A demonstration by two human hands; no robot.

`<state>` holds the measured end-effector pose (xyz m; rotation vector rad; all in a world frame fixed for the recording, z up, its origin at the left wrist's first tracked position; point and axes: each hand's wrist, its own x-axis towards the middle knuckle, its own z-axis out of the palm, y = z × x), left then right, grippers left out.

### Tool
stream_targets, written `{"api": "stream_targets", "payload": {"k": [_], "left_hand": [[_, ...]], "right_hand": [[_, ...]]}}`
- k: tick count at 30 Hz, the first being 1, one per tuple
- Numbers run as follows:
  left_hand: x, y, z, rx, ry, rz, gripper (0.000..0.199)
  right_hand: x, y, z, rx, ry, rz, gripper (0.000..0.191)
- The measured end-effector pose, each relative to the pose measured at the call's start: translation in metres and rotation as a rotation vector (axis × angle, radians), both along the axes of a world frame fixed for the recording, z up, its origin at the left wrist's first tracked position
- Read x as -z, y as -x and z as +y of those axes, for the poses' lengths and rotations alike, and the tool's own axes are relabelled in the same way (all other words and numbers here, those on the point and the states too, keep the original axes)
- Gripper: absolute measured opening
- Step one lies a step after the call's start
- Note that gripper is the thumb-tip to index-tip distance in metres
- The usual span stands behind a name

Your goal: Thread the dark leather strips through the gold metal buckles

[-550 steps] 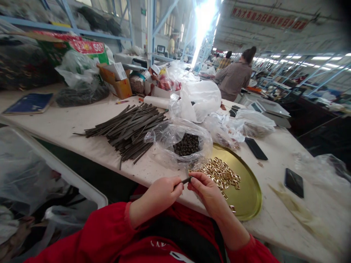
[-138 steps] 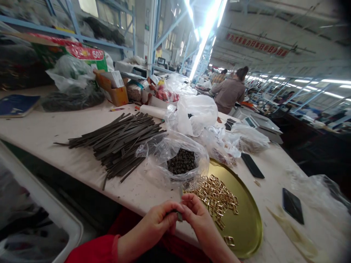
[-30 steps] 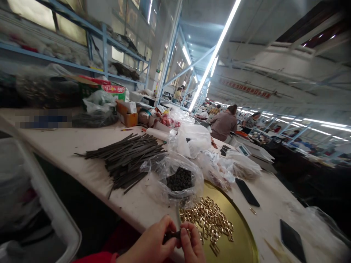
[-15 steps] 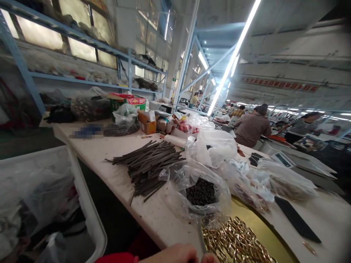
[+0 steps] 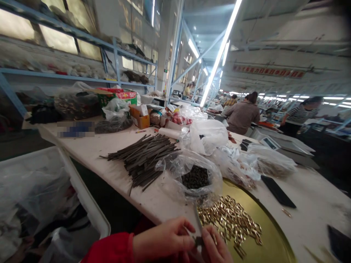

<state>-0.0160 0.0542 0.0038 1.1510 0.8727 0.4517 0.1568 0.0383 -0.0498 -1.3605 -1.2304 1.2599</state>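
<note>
At the bottom centre my left hand (image 5: 171,235), in a red sleeve, is closed with thumb and fingertips together. Facing it, my right hand (image 5: 215,244) is also closed in a pinch. A small dark piece (image 5: 197,240) shows between the fingertips of both hands; its exact kind is too small to make out. Just beyond my right hand, many gold metal buckles (image 5: 233,219) lie heaped on a round gold tray (image 5: 270,223). An open clear plastic bag (image 5: 175,184) of small dark pieces (image 5: 195,177) stands behind the tray. Left of it lies a pile of dark strips (image 5: 144,157).
A white bin (image 5: 90,204) with plastic bags stands left of the table (image 5: 79,146). A black flat slab (image 5: 278,191) and one loose buckle (image 5: 286,213) lie right of the tray. Farther back are a scale (image 5: 270,143) and a person (image 5: 242,113) facing away.
My hands have come further into view, and the small dark piece now shows between them. The view has shifted, so the tray shows more fully.
</note>
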Motion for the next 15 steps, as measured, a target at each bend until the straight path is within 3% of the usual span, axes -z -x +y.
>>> {"api": "stream_targets", "payload": {"k": [3, 5, 9, 15], "left_hand": [[-0.008, -0.004, -0.003, -0.042, 0.016, 0.042, 0.030], [-0.006, -0.008, -0.004, -0.097, 0.054, 0.005, 0.029], [0.005, -0.012, -0.008, -0.203, 0.111, -0.062, 0.026], [0.012, -0.008, -0.014, -0.237, 0.249, -0.253, 0.030]], "right_hand": [[-0.027, 0.000, -0.006, 0.008, -0.045, -0.054, 0.036], [-0.035, 0.000, -0.007, 0.013, -0.049, -0.069, 0.033], [-0.033, -0.001, -0.008, 0.018, -0.028, -0.055, 0.029], [-0.036, 0.000, -0.011, -0.111, 0.118, 0.099, 0.028]]}}
